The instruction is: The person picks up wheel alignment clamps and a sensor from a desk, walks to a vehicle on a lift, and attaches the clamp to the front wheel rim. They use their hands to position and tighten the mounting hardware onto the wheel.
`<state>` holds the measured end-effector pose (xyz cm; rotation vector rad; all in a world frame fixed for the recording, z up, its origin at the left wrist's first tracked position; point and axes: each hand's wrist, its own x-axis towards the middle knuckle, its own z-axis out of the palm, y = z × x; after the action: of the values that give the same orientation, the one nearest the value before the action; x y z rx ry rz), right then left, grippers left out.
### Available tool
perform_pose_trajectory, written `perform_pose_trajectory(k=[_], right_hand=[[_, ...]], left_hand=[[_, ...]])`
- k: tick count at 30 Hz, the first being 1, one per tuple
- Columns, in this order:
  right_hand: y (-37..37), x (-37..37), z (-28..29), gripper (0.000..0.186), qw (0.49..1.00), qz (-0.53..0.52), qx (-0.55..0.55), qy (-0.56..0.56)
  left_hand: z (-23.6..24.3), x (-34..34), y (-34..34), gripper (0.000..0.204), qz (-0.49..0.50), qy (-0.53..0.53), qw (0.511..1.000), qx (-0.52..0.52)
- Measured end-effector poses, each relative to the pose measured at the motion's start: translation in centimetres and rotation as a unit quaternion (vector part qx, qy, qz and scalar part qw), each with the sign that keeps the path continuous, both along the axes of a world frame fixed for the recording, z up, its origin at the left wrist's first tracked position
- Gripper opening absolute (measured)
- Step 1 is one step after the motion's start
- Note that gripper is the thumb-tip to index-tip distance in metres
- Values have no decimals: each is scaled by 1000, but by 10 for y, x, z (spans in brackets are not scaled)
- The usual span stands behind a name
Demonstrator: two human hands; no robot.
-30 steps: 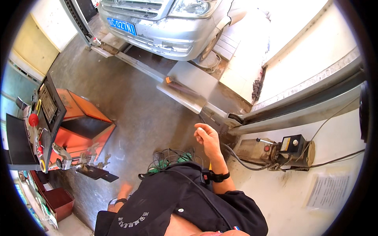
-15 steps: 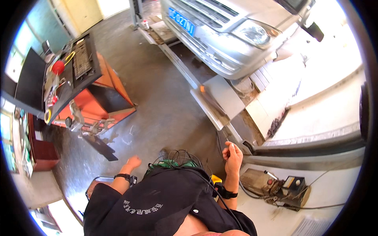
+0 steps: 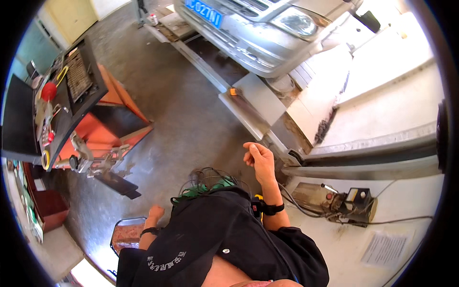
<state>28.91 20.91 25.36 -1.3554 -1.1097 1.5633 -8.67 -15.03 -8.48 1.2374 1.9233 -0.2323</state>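
Note:
My left hand (image 3: pixel 155 212) hangs low beside my body, its fingers curled in, with nothing visible in it. A patterned brown seat with a dark frame (image 3: pixel 126 234) lies just past that wrist. Raised in front of me on the right, my right hand (image 3: pixel 260 161) has its thumb up and its fingers bent inward, and no object shows in it. It is nearest to the ramp end of a metal car lift (image 3: pixel 248 112) and touches nothing. Black cables (image 3: pixel 210 176) and something green (image 3: pixel 217 185) bunch at the front of my dark jacket (image 3: pixel 205 225).
A silver vehicle (image 3: pixel 267 45) stands on the lift ahead. At left is an orange and black desk (image 3: pixel 122 91) with a keyboard (image 3: pixel 79 76), a monitor (image 3: pixel 21 119) and a metal clamp fixture (image 3: pixel 95 160). A motor unit with hoses (image 3: pixel 334 201) stands by the right wall.
My right hand has swung up and forward, while my left hand has dropped back. The vehicle and desk now appear farther left and higher in view.

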Motion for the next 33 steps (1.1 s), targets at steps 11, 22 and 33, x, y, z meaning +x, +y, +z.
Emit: perform_pose_trajectory(k=[11, 22, 33], right_hand=[[28, -8, -37, 21, 999, 22, -22, -37], [120, -75, -42, 18, 990, 144, -5, -13], [123, -95, -24, 22, 995, 89, -36, -42]], left_hand=[[-74, 30, 9, 21, 134, -137, 963, 189], [188, -59, 147, 24, 426, 53, 818, 384], [352, -410, 176, 57, 401, 169, 780, 449]])
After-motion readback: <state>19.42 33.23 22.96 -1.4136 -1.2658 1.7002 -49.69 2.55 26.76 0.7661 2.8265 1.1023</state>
